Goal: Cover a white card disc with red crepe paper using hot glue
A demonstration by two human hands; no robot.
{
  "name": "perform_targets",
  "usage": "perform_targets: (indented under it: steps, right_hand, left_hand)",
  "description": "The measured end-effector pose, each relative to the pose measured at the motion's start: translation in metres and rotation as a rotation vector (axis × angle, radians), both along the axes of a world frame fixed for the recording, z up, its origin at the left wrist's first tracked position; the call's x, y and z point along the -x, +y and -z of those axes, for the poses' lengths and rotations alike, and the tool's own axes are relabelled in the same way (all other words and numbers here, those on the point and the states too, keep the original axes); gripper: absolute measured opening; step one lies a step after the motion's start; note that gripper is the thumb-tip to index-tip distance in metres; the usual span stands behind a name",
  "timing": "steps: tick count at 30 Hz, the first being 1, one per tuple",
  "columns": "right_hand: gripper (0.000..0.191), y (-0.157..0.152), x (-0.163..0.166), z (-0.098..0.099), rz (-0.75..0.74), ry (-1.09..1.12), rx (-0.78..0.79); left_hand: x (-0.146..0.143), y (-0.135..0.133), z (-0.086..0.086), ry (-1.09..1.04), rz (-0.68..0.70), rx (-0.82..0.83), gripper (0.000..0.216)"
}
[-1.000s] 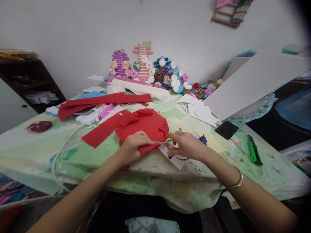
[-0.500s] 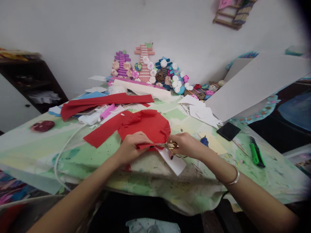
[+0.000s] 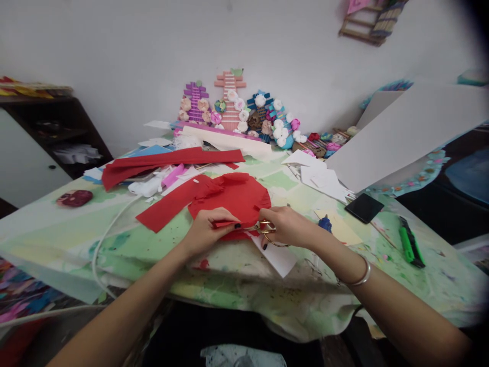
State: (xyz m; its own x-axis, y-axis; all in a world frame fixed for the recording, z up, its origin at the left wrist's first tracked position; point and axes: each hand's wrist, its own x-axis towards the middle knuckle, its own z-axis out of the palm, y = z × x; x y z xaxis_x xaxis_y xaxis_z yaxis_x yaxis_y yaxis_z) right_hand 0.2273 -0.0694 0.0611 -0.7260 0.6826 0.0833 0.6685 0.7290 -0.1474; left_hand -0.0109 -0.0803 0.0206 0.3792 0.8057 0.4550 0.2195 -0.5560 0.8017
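A rounded piece of red crepe paper (image 3: pixel 244 196) lies in front of me, with a long red strip (image 3: pixel 164 206) reaching out to its left. My left hand (image 3: pixel 212 227) pinches the near edge of the red paper between thumb and fingers. Gold-handled scissors (image 3: pixel 267 228) are in my right hand (image 3: pixel 286 227), their blades pointing left at the paper's near edge, close to my left fingertips. The blades are partly hidden by the paper and fingers. Under the scissors, a white paper piece (image 3: pixel 278 257) sticks out towards me.
A folded red length of paper (image 3: pixel 171 160) and a white glue gun (image 3: pixel 145 187) lie at the back left. To the right are a blue nozzle-like object (image 3: pixel 325 223), a black phone-like slab (image 3: pixel 364 208) and a green cutter (image 3: pixel 410 244). Flower-trimmed crafts (image 3: pixel 231 109) stand against the wall.
The scissors and my right hand have shifted slightly left along the paper's near edge. My left thumb now shows beside the blades. The whole view has moved a little.
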Motion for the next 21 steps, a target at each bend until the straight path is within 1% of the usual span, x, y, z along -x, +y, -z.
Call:
perform_targets:
  steps: [3,9,13,17,21]
  right_hand:
    - [0.016,0.002,0.003,0.0,0.015,-0.014,0.037]
    - [0.02,0.003,0.004,0.001,-0.001,0.049,0.073]
    - [0.021,0.003,0.009,-0.002,-0.013,0.045,0.033]
    - [0.024,0.005,0.017,-0.004,-0.019,-0.004,-0.005]
    - [0.034,0.008,0.024,-0.002,-0.011,-0.064,-0.051]
  left_hand:
    - [0.0,0.0,0.0,-0.014,-0.01,0.01,0.013]
    - [0.002,0.003,0.001,-0.057,-0.019,0.034,0.013]
    - [0.001,0.003,0.0,-0.088,-0.016,0.059,0.013]
    - [0.0,0.002,-0.001,-0.105,-0.017,0.081,0.013]
    - [0.0,0.002,-0.002,-0.096,-0.014,0.089,0.012]
